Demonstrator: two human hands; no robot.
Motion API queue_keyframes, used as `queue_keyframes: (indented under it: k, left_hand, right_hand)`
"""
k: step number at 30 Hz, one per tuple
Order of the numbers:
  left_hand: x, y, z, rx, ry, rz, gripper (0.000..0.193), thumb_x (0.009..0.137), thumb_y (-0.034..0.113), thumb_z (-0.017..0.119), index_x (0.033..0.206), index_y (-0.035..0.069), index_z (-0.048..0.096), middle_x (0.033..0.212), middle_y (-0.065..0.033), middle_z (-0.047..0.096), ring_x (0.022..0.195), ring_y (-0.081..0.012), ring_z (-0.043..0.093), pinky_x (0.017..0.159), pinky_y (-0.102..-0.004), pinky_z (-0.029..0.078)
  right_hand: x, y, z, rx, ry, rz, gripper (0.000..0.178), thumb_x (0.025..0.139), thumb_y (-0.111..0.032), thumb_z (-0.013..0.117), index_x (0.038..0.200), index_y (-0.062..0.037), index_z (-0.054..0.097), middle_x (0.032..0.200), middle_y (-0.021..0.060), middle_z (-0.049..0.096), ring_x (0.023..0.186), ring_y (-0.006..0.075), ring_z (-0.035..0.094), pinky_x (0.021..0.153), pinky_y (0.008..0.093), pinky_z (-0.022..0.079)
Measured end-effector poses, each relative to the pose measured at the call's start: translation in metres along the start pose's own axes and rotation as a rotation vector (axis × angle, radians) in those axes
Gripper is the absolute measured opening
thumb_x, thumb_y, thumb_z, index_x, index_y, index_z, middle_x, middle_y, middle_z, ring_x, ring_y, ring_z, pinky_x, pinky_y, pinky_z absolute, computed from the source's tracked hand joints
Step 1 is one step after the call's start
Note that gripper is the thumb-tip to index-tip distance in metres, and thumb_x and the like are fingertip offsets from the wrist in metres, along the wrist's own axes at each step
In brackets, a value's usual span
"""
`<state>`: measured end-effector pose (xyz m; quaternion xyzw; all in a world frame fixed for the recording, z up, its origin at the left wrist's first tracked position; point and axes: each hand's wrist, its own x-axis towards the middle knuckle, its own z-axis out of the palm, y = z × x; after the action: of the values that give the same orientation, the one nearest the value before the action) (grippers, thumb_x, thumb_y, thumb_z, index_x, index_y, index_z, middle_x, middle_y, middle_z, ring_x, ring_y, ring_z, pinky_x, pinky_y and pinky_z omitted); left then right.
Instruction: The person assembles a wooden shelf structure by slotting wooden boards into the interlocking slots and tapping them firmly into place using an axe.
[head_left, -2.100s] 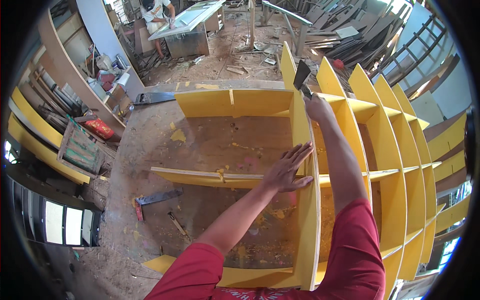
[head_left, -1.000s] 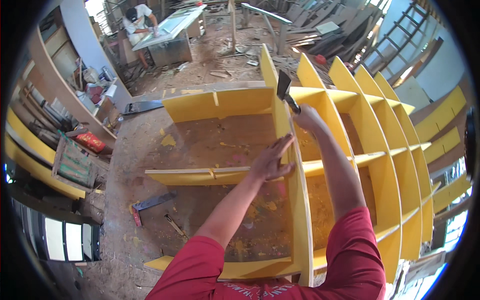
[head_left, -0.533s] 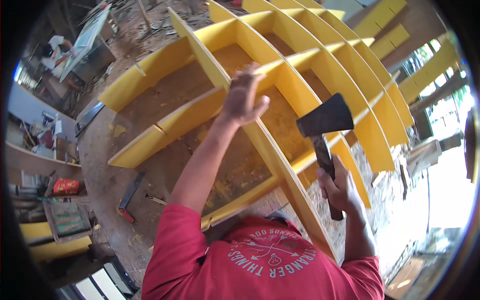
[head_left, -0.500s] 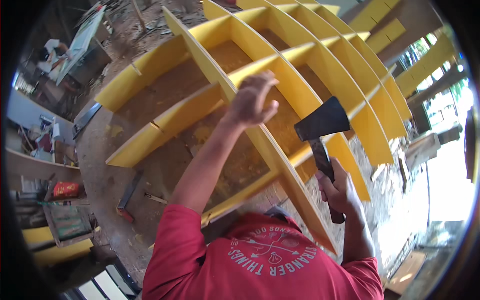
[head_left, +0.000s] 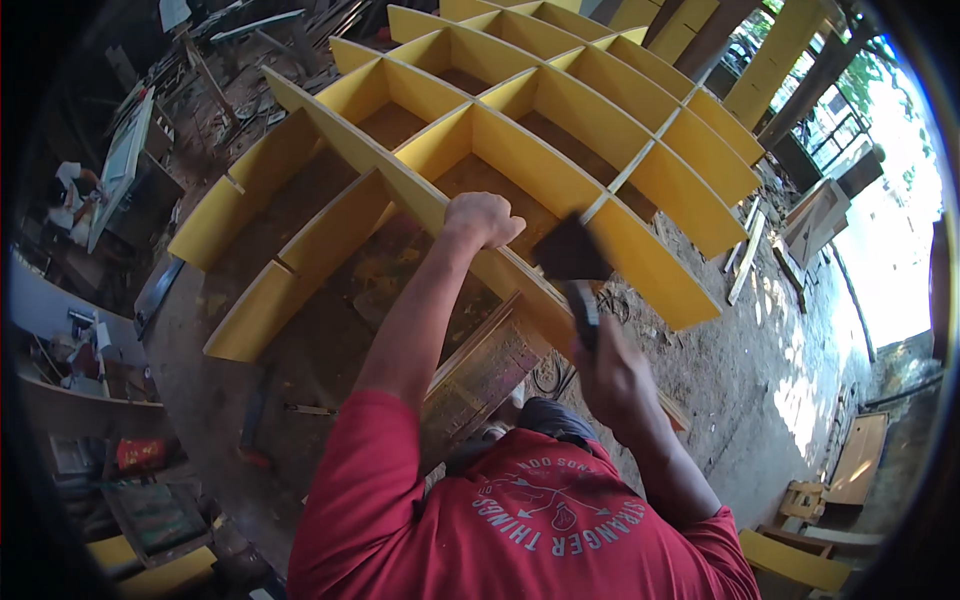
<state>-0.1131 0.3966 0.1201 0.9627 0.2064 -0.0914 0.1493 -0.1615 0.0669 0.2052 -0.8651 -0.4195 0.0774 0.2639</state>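
Observation:
My left hand (head_left: 482, 220) is closed over the top edge of a long yellow slotted board (head_left: 345, 135), which runs from the far left toward my chest. In my right hand (head_left: 612, 378) is the handle of a hatchet, its broad dark head (head_left: 573, 250) raised just right of that board and blurred by motion. Whether the blade touches the board cannot be made out. Beyond my hands, more yellow boards (head_left: 590, 110) stand on edge, crossing one another in a grid. Two notched crosspieces (head_left: 245, 315) reach out to the left.
A handsaw (head_left: 255, 415) lies on the ground at left, near a small tool (head_left: 310, 409). Below the grid's near end is a worn wooden bench (head_left: 480, 380). Wood scraps (head_left: 745, 255) litter the right. Far left, another person (head_left: 70, 195) works beside a pale panel (head_left: 122, 200).
My left hand has gone from open above the board to gripping its edge. My right hand and the hatchet have moved left, closer to the board. The view has shifted.

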Motion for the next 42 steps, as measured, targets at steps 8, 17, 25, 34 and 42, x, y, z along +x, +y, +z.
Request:
queue_keyframes:
  k: [8, 17, 25, 34, 42]
  left_hand:
    - [0.005, 0.003, 0.007, -0.024, 0.068, -0.015, 0.047, 0.096, 0.047, 0.054, 0.112, 0.014, 0.083, 0.123, -0.0161, 0.079, 0.119, -0.0367, 0.073, 0.107, -0.049, 0.055]
    - [-0.001, 0.017, -0.004, -0.02, 0.08, -0.019, 0.05, 0.095, 0.043, 0.054, 0.121, 0.011, 0.081, 0.132, -0.0167, 0.076, 0.125, -0.0355, 0.072, 0.11, -0.0479, 0.054]
    - [0.001, 0.006, 0.015, -0.047, 0.18, -0.05, 0.039, 0.095, 0.047, 0.06, 0.107, 0.016, 0.082, 0.122, -0.0146, 0.079, 0.118, -0.0371, 0.073, 0.105, -0.05, 0.056]
    - [0.008, 0.005, 0.014, -0.038, 0.112, 0.027, 0.047, 0.098, 0.043, 0.051, 0.119, 0.013, 0.082, 0.131, -0.0177, 0.076, 0.124, -0.0372, 0.071, 0.11, -0.049, 0.054]
    - [0.01, 0.003, 0.012, -0.015, 0.01, 0.008, 0.056, 0.097, 0.039, 0.045, 0.123, 0.006, 0.081, 0.134, -0.0209, 0.075, 0.127, -0.0375, 0.071, 0.11, -0.0477, 0.054]
  right_hand:
    - [0.001, 0.013, 0.007, 0.095, -0.09, 0.182, 0.03, 0.107, -0.03, 0.063, 0.114, -0.0013, 0.058, 0.092, 0.0298, 0.071, 0.092, 0.0538, 0.07, 0.078, 0.0627, 0.051]
    - [-0.006, 0.019, 0.031, 0.039, -0.078, 0.144, 0.028, 0.108, -0.028, 0.059, 0.115, -0.0025, 0.051, 0.083, 0.0315, 0.071, 0.082, 0.0546, 0.071, 0.076, 0.0636, 0.055]
    - [0.003, 0.022, 0.021, 0.225, -0.102, 0.249, 0.036, 0.108, -0.034, 0.061, 0.118, 0.0005, 0.058, 0.093, 0.0316, 0.074, 0.092, 0.0554, 0.07, 0.083, 0.0632, 0.052]
    - [-0.003, -0.017, 0.038, 0.059, 0.194, 0.176, 0.028, 0.109, -0.024, 0.062, 0.125, -0.0041, 0.052, 0.08, 0.0267, 0.071, 0.075, 0.0526, 0.07, 0.067, 0.0618, 0.055]
    - [0.009, -0.036, 0.043, 0.125, -0.027, 0.452, 0.042, 0.108, -0.041, 0.06, 0.121, -0.0009, 0.061, 0.11, 0.0342, 0.071, 0.113, 0.0526, 0.067, 0.098, 0.0589, 0.049]
